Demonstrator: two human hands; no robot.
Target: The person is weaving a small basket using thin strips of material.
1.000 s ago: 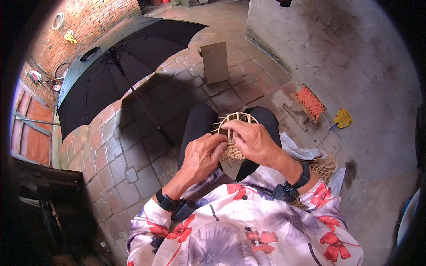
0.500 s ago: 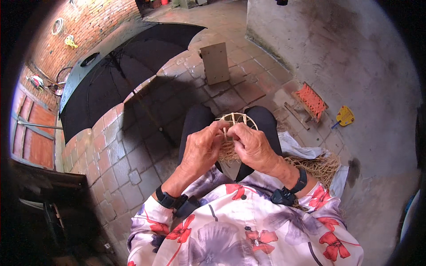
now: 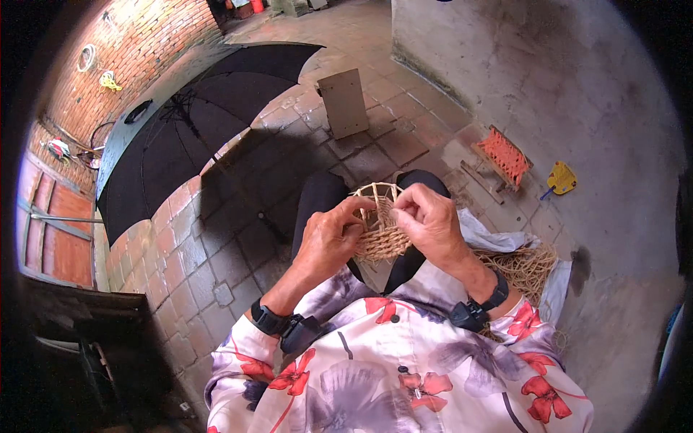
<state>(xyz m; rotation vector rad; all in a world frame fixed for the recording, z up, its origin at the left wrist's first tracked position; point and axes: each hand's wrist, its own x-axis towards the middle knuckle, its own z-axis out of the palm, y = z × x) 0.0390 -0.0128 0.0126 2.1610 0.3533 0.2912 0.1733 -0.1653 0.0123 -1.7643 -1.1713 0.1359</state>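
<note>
A small woven basket [image 3: 382,244] of pale straw-like fibre, with bare spokes and a rounded hoop above the weave, sits between my dark-trousered knees. My left hand [image 3: 328,242] grips its left side, fingers curled at the spokes. My right hand [image 3: 429,227] is at the upper right of the basket, thumb and index finger closed in a pinch; what lies between them is too small to make out. A heap of loose fibre strands [image 3: 527,267] lies on a white cloth or sack [image 3: 484,231] by my right thigh.
An open black umbrella [image 3: 195,123] stands at left near a brick wall [image 3: 144,29]. A board [image 3: 343,101] stands upright ahead on the tiles. At right lie a low seat with orange webbing [image 3: 502,155], a wooden piece [image 3: 480,180] and a yellow fly swatter [image 3: 561,180] beside a concrete wall.
My right hand has risen and shifted right, its fingers now pinched, uncovering more of the basket's woven front. My left hand stays on the left side. The view has shifted slightly.
</note>
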